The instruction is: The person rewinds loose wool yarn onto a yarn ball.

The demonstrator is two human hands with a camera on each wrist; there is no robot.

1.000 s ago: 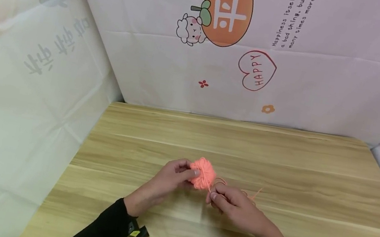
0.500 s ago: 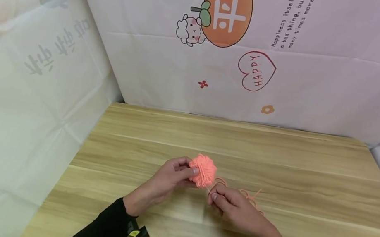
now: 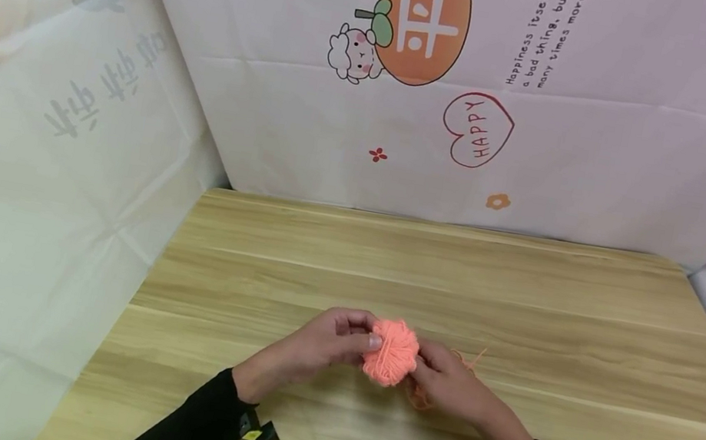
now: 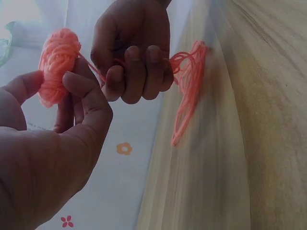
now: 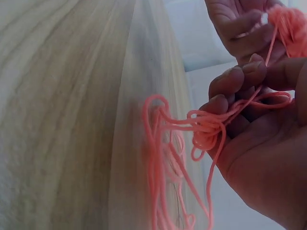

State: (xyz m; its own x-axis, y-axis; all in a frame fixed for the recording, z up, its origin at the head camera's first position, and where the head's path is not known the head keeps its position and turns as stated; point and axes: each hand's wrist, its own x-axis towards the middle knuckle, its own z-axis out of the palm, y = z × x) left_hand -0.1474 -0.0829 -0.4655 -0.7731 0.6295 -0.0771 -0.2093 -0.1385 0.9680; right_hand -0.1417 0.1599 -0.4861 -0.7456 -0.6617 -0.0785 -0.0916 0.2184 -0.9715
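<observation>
My left hand [image 3: 321,343] pinches a small ball of coral yarn [image 3: 392,353] between thumb and fingers, above the table. Close by on the right, my right hand [image 3: 455,381] has its fingers curled round a strand [image 5: 269,50] that runs to the ball. Loose loops of yarn [image 5: 206,129] pass through its palm in the right wrist view. From there more slack yarn [image 4: 189,91] hangs in a tangle toward the tabletop. In the head view, the ball hides the right fingertips.
The wooden table [image 3: 525,280] has its far edge against a white printed cloth [image 3: 586,166]. Another pale cloth [image 3: 45,215] hangs along the left side. Black wrist cameras [image 3: 266,435] sit at both cuffs.
The left hand first lifted the yarn ball slightly, then brought it down and right, up against the right hand. The ball has turned, and the right hand has shifted little.
</observation>
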